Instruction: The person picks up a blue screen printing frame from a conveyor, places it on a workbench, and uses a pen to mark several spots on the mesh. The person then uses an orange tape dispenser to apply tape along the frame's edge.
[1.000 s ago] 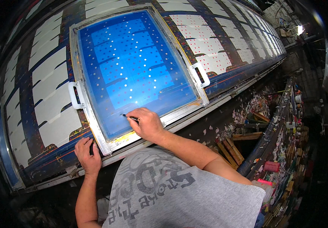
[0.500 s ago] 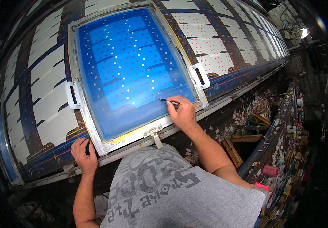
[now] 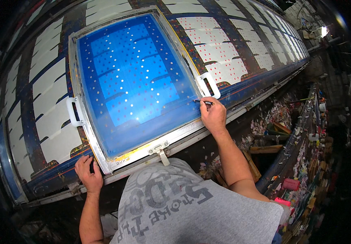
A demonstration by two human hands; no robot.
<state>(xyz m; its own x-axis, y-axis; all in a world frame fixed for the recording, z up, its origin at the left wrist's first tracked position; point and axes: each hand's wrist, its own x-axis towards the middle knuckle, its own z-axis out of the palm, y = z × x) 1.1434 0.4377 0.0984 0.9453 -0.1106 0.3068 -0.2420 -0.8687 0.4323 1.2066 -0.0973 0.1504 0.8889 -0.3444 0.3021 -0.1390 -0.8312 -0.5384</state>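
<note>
My right hand (image 3: 214, 116) pinches a dark marker pen (image 3: 208, 103) at the lower right of a screen-printing frame (image 3: 147, 152). The pen's tip is at the blue mesh (image 3: 163, 116), near the metal rim. Rows of small pale dots run across the mesh, and white panels show through it. My left hand (image 3: 89, 175) rests at the table's front edge, left of the frame's near corner. Its fingers are bent and its thumb stands apart; a dark patch shows between them, and I cannot make out whether it is a thing or a gap.
White handles (image 3: 211, 85) jut from both sides of the frame. A metal bracket (image 3: 160, 151) sits at its near rim. White cut pieces (image 3: 55, 138) lie along the long table; some at right bear red dots (image 3: 218, 51). Scraps (image 3: 269, 120) and wooden pieces (image 3: 267, 149) lie below at right.
My right hand has moved right and slightly up with the marker pen, from the mesh's lower middle toward its right edge. The frame appears shifted slightly left. My left hand stays at the table edge.
</note>
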